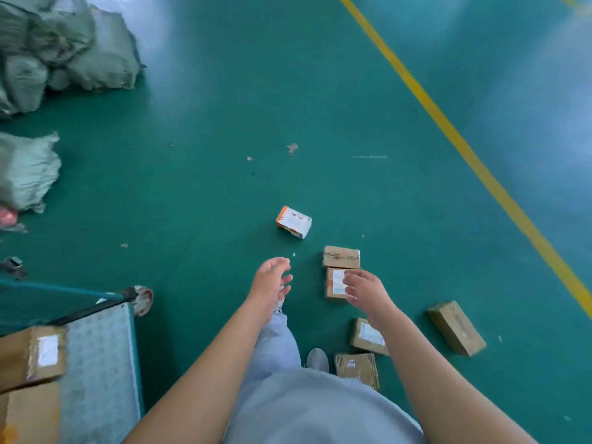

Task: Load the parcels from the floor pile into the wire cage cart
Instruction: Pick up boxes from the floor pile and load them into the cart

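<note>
Several small parcels lie scattered on the green floor. A white and orange box [293, 222] sits farthest out. Two brown cardboard boxes [341, 257] [334, 283] lie side by side below it, and three more [368, 336] [357, 369] [456, 327] lie nearer my feet. My left hand [271, 283] is stretched forward above bare floor, fingers relaxed, holding nothing. My right hand [365, 291] hovers over the labelled brown box, fingers loosely spread and empty. The cart [99, 347] stands at the lower left with two cardboard parcels [32, 357] on its deck.
Grey-green woven sacks [64, 46] are heaped at the upper left, with another sack [25, 171] below them. A yellow floor line [455, 136] runs diagonally on the right. One cart wheel [143, 299] juts out near my left arm. Small scraps dot the floor.
</note>
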The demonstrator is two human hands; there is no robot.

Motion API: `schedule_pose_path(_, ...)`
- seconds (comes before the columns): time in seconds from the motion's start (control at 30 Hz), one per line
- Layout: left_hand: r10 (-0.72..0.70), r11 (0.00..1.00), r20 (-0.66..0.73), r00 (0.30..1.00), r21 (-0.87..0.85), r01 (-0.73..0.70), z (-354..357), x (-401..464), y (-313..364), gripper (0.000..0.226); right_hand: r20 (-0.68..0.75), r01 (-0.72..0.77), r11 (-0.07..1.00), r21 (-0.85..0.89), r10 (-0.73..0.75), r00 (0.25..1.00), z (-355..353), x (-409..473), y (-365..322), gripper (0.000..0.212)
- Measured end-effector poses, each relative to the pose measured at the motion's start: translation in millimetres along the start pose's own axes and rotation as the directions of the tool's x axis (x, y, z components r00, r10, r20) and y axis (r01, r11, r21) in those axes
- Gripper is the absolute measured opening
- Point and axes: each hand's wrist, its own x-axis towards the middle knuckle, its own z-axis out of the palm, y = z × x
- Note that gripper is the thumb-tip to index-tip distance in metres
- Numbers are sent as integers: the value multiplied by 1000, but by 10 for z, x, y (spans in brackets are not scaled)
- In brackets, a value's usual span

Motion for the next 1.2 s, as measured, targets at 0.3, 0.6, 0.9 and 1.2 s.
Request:
schedule_pose_path(0.3, -127, 981, 156, 979, 165, 101, 472, 1208, 826, 15, -151, -143, 975, 168, 168, 974, -61, 692, -486, 22)
schedule_pose_path(0.6, -243, 925, 184, 952, 340, 170, 696, 2334, 1361, 6, -195, -257, 913, 317, 328, 924, 158, 1353, -887, 19)
schedule_pose_path(0.9, -286, 901, 123, 950, 373, 223, 522, 3297, 1416, 6, -92, -301, 918, 256, 333, 938, 619, 2344, -1101, 17)
schedule_pose_path(1.2, -358, 867, -35, 933, 358, 346, 256, 4843, 910, 6, 74, -382, 904, 192, 375, 924, 1127, 4008, -973, 18)
